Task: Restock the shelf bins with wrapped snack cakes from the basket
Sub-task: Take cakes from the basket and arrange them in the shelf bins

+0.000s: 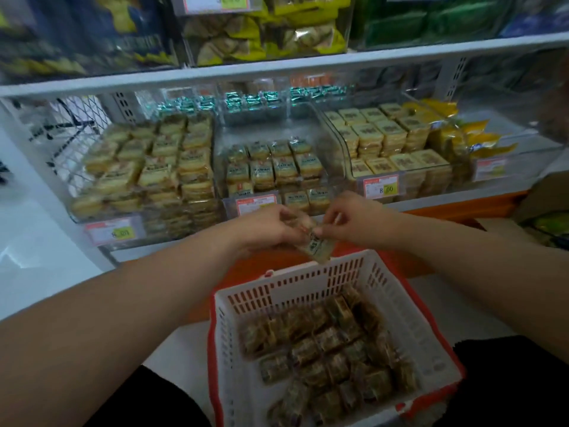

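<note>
Left hand (pixel 271 226) and right hand (pixel 348 218) both pinch one wrapped cake (pixel 314 241), held over the far rim of the basket (pixel 409 318). More cakes (pixel 323 349) lie in the basket; the middle bin (pixel 277 171) behind is part filled.

Two bare forearms, no sleeves, no watch, no bracelet showing up to the frame's lower edge. Left hand (pixel 271 229) and right hand (pixel 348 220) bare too, no gloves, no rings visible on the fingers (pixel 331 218). Dark, near-black clothing (pixel 508 383) on either side of the white basket (pixel 409 322), plain, its weave blurred.
</note>
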### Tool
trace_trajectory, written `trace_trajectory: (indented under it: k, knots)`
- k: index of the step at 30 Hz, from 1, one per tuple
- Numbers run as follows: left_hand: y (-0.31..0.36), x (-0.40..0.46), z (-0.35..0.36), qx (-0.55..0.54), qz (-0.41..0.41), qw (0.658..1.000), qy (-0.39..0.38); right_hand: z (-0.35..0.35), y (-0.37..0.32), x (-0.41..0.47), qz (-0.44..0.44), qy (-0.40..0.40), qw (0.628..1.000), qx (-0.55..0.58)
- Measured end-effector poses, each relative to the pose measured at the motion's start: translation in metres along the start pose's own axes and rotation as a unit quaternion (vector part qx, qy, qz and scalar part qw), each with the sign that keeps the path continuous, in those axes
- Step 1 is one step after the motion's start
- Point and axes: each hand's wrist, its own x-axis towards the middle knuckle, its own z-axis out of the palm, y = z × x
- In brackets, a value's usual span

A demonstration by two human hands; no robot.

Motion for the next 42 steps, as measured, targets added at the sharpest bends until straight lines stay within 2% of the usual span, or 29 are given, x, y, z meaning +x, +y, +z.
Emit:
trace_trajectory:
  k: [2, 5, 8, 10, 12, 14, 19, 22, 26, 33, 42]
  knots:
    - [0.005, -0.003, -0.016, 0.028, 0.040, 0.998, 0.046, -0.012, -0.008, 0.012, -0.017, 0.026, 0.999, 0.014]
    - [0.013, 0.001, -0.037, -0.067, 0.070, 0.994, 0.060, -0.030, -0.023, 0.033, -0.026, 0.034, 0.997, 0.069]
    - [0.020, 0.014, -0.060, -0.101, 0.083, 0.982, 0.138, -0.046, -0.031, 0.057, -0.009, 0.056, 0.982, 0.179]
    - [0.027, 0.023, -0.072, -0.055, 0.087, 0.969, 0.226, -0.050, -0.031, 0.078, 0.010, 0.104, 0.962, 0.253]
    - [0.030, 0.027, -0.076, 0.050, 0.082, 0.955, 0.280, -0.048, -0.032, 0.101, 0.047, 0.154, 0.931, 0.327]
    - [0.023, 0.030, -0.073, 0.165, 0.051, 0.947, 0.270, -0.040, -0.035, 0.124, 0.083, 0.166, 0.910, 0.372]
    - [-0.010, 0.041, -0.062, 0.362, 0.014, 0.910, 0.205, -0.009, -0.033, 0.159, 0.117, 0.038, 0.960, 0.250]
    - [-0.017, 0.045, -0.059, 0.424, 0.032, 0.883, 0.199, 0.001, -0.031, 0.164, 0.132, -0.005, 0.982, 0.135]
    - [-0.023, 0.051, -0.057, 0.492, 0.023, 0.860, 0.133, 0.005, -0.032, 0.164, 0.171, -0.032, 0.976, 0.130]
    - [-0.031, 0.048, -0.057, 0.481, 0.046, 0.865, 0.138, 0.000, -0.035, 0.158, 0.173, -0.050, 0.974, 0.136]
    - [-0.031, 0.051, -0.056, 0.461, 0.044, 0.876, 0.133, 0.011, -0.034, 0.154, 0.120, -0.039, 0.987, 0.103]
